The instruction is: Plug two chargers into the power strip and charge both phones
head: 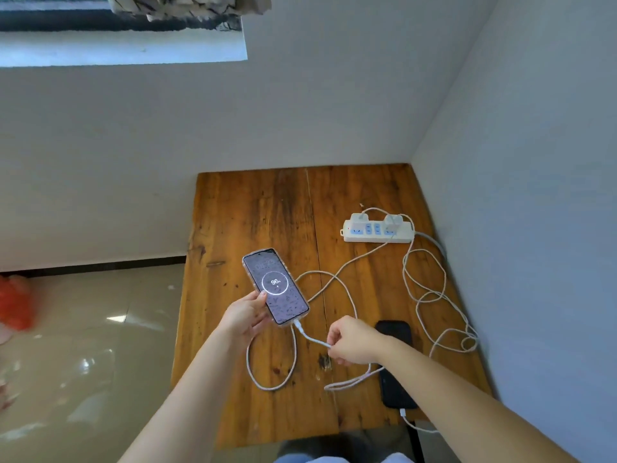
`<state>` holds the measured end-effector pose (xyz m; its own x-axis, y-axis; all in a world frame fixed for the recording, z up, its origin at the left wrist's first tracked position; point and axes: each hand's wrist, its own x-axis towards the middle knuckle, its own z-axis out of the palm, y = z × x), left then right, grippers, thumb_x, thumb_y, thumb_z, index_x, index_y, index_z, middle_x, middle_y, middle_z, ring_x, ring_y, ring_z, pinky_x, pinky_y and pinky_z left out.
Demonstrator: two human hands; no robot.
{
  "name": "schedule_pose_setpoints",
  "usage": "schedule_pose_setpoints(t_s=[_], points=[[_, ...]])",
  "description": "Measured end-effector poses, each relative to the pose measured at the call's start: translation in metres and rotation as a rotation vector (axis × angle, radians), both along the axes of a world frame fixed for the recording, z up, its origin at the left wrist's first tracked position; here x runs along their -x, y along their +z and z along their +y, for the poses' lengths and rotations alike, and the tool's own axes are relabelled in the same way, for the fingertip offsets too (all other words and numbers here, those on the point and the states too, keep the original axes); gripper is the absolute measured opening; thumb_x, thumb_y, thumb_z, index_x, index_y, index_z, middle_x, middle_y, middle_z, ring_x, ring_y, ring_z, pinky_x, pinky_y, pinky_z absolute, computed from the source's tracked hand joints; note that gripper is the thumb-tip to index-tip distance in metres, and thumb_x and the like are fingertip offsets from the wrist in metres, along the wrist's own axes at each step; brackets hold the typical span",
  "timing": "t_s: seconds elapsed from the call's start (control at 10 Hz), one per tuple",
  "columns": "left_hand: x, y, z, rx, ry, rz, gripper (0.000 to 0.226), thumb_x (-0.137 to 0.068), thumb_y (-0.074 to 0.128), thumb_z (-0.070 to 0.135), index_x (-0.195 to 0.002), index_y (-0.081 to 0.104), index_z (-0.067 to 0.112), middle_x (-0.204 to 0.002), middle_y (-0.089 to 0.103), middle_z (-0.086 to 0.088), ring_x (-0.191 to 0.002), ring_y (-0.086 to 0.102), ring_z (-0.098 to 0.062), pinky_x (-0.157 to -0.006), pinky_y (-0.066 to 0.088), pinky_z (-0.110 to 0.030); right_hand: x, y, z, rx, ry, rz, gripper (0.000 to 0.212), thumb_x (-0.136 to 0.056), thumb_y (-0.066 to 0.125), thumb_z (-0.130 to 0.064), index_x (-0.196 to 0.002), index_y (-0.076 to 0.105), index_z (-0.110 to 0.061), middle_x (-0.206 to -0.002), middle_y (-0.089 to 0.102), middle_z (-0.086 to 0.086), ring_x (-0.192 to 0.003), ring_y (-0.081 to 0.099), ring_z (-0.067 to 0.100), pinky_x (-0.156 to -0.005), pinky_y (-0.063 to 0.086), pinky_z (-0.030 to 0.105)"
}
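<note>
My left hand (247, 318) holds a phone in a clear case (275, 286) above the wooden table (253, 208); its lit screen shows a charging ring reading 96. A white cable (309, 338) is plugged into its bottom end, and my right hand (352, 340) pinches that cable just below the plug. A second, black phone (397, 385) lies screen-dark on the table under my right wrist, with a white cable in its near end. The white power strip (377, 228) sits at the back right with two white chargers (391, 222) plugged in.
Long loops of white cable (434, 295) sprawl over the table's right side and middle. Walls close the table in at the back and right. The tiled floor (83, 345) lies to the left, with a red bag (15, 304) at its edge.
</note>
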<state>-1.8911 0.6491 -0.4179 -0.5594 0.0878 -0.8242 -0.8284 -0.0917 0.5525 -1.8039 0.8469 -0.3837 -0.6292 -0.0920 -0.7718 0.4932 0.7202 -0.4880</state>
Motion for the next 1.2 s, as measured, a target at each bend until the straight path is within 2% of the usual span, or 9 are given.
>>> schedule_pose_setpoints(t_s=[0.1, 0.2, 0.3, 0.5, 0.6, 0.8, 0.9, 1.1, 1.2], points=[[0.034, -0.017, -0.018, 0.085, -0.099, 0.057, 0.039, -0.096, 0.051, 0.016, -0.135, 0.050, 0.010, -0.122, 0.064, -0.012, -0.107, 0.063, -0.027, -0.071, 0.055, -0.033, 0.010, -0.013, -0.007, -0.205, 0.199, 0.048, 0.008, -0.088, 0.056, -0.011, -0.094, 0.061, -0.015, -0.087, 0.062, 0.006, -0.080, 0.061, 0.021, -0.078, 0.051, 0.034], [0.056, -0.035, -0.024, 0.219, -0.169, 0.143, 0.036, -0.097, 0.050, 0.017, -0.132, 0.052, 0.010, -0.112, 0.066, -0.010, -0.091, 0.067, -0.021, -0.061, 0.057, -0.029, 0.021, -0.022, -0.012, -0.361, 0.294, 0.091, 0.012, -0.090, 0.054, -0.010, -0.098, 0.059, -0.017, -0.088, 0.060, 0.004, -0.088, 0.059, 0.022, -0.106, 0.030, 0.050], [0.072, -0.054, -0.024, 0.368, -0.281, 0.182, 0.042, -0.097, 0.050, 0.021, -0.138, 0.047, 0.010, -0.126, 0.061, -0.013, -0.114, 0.060, -0.031, -0.090, 0.053, -0.045, 0.032, -0.029, -0.014, -0.425, 0.216, 0.173, 0.012, -0.093, 0.051, -0.011, -0.099, 0.057, -0.019, -0.086, 0.060, 0.002, -0.084, 0.057, 0.020, -0.106, 0.029, 0.050], [0.087, -0.082, -0.025, 0.339, -0.222, 0.095, 0.044, -0.098, 0.050, 0.019, -0.140, 0.044, 0.009, -0.132, 0.058, -0.013, -0.117, 0.057, -0.030, -0.086, 0.050, -0.037, 0.038, -0.040, -0.011, -0.426, -0.105, 0.324, 0.017, -0.097, 0.047, -0.026, -0.098, 0.062, -0.019, -0.088, 0.064, -0.003, -0.084, 0.058, 0.015, -0.091, 0.041, 0.038], [0.092, -0.089, -0.027, 0.344, -0.222, 0.043, 0.042, -0.097, 0.052, 0.022, -0.137, 0.048, 0.012, -0.130, 0.059, -0.013, -0.117, 0.057, -0.032, -0.097, 0.048, -0.047, 0.040, -0.041, -0.011, -0.418, -0.141, 0.310, 0.017, -0.096, 0.049, -0.028, -0.095, 0.063, -0.018, -0.087, 0.062, -0.002, -0.085, 0.057, 0.014, -0.089, 0.042, 0.037], [0.083, -0.088, -0.022, 0.484, -0.256, 0.162, 0.041, -0.094, 0.057, 0.017, -0.134, 0.052, 0.012, -0.129, 0.061, -0.009, -0.110, 0.060, -0.027, -0.072, 0.047, -0.028, 0.046, -0.044, -0.017, -0.362, -0.172, 0.267, 0.014, -0.093, 0.055, -0.017, -0.103, 0.065, -0.015, -0.103, 0.060, 0.003, -0.091, 0.057, 0.017, -0.085, 0.053, 0.034], [0.074, -0.086, -0.024, 0.535, -0.404, 0.280, 0.042, -0.093, 0.054, 0.017, -0.134, 0.051, 0.014, -0.127, 0.060, -0.006, -0.087, 0.062, -0.015, -0.062, 0.049, -0.024, 0.045, -0.044, -0.020, -0.336, -0.189, 0.247, 0.016, -0.092, 0.057, -0.019, -0.106, 0.065, -0.017, -0.110, 0.059, 0.004, -0.095, 0.057, 0.017, -0.084, 0.054, 0.030], [0.035, -0.072, -0.039, 0.725, -0.641, 0.285, 0.061, -0.093, 0.054, 0.032, -0.146, 0.032, 0.014, -0.152, 0.031, -0.015, -0.136, 0.035, -0.033, -0.103, 0.040, -0.045, 0.041, -0.005, -0.014, -0.120, -0.377, 0.302, 0.020, -0.091, 0.061, -0.022, -0.110, 0.065, -0.018, -0.115, 0.064, 0.000, -0.105, 0.059, 0.015, -0.077, 0.045, 0.018], [0.002, -0.072, -0.044, 0.839, -0.735, 0.225, 0.066, -0.094, 0.053, 0.030, -0.150, 0.022, 0.014, -0.159, 0.013, -0.012, -0.144, 0.018, -0.032, -0.110, 0.030, -0.047, 0.032, 0.053, -0.006, 0.103, -0.575, 0.476, 0.014, -0.088, 0.064, -0.025, -0.101, 0.068, -0.022, -0.098, 0.070, -0.006, -0.096, 0.064, 0.011, -0.074, 0.052, 0.018]])
